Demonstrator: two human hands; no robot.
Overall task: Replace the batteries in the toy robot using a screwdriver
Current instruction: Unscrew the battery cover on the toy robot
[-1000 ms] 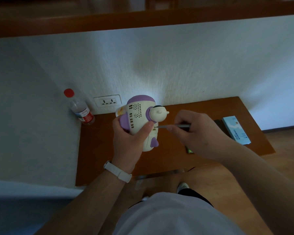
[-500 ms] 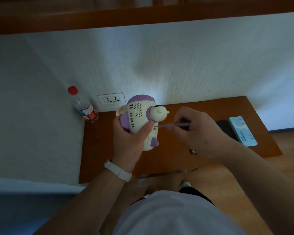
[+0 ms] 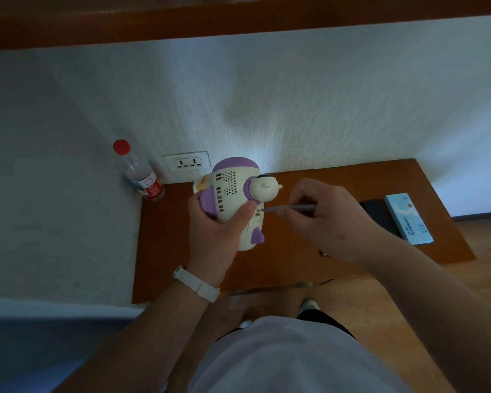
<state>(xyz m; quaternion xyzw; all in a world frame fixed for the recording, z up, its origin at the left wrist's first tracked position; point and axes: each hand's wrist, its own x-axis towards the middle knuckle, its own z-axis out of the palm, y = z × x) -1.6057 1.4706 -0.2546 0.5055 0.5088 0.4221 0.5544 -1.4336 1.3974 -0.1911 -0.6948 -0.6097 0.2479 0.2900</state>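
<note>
Two bare forearms are extended from 6 o'clock, above a white shirt and a light shoe on the wooden floor. A white wristband is worn on the left wrist.

The toy robot is held over the brown table by the left hand. The fingers are wrapped round the body at 9 o'clock, and the thumb is pressed on the vented face. The toy is cream with a purple cap, purple side parts and rows of slots and holes. Its capped end is pointed to 12 o'clock.

The right hand is positioned at 3 o'clock of the toy, with the fingers curled round the screwdriver. The grey shaft is held roughly level, and its tip is set at a small recess on the toy, just beside the left thumb. The hands are kept apart.

At 3 o'clock on the table, a light blue box is laid just beside a dark flat object. At 10 o'clock, a clear bottle with a red cap and red label is stood at the table's far corner, against the wall. A white wall socket is mounted between the bottle and the toy. A wooden shelf is fixed across 12 o'clock.
</note>
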